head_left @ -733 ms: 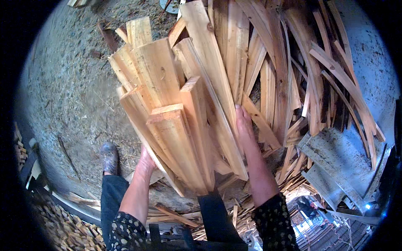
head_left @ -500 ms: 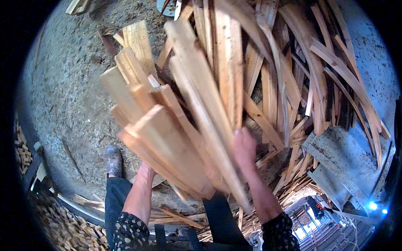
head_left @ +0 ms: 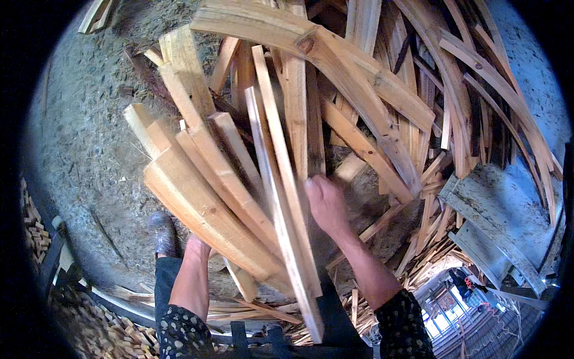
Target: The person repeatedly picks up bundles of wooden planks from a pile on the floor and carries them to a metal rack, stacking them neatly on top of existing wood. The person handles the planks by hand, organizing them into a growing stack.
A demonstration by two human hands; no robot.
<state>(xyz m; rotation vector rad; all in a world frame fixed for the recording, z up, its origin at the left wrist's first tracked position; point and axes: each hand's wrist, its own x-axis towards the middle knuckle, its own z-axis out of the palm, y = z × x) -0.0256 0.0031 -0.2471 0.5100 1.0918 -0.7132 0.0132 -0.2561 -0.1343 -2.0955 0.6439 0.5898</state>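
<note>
Brace the boards (head_left: 206, 212) evenly between your left hand (head_left: 198, 246), opening and grip hidden, and half-curled right hand (head_left: 326, 204), hold unclear.

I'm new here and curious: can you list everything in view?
Long wooden boards: several, pale tan, centre.
Jumbled wooden planks: many, brownish, upper right.
Short wood pieces: many, pale tan, lower left.
Flat speckled panels: at least two, greyish, right.
Rough floor: one, grey, left.
Small clutter: many, mixed colours, lower right.
Shoe: one, grey, left of centre.
Trouser legs: two, dark, bottom.
Spotted sleeves: two, black, bottom.
Left hand: one, bare, left of boards.
Right hand: one, bare, right of boards.
</note>
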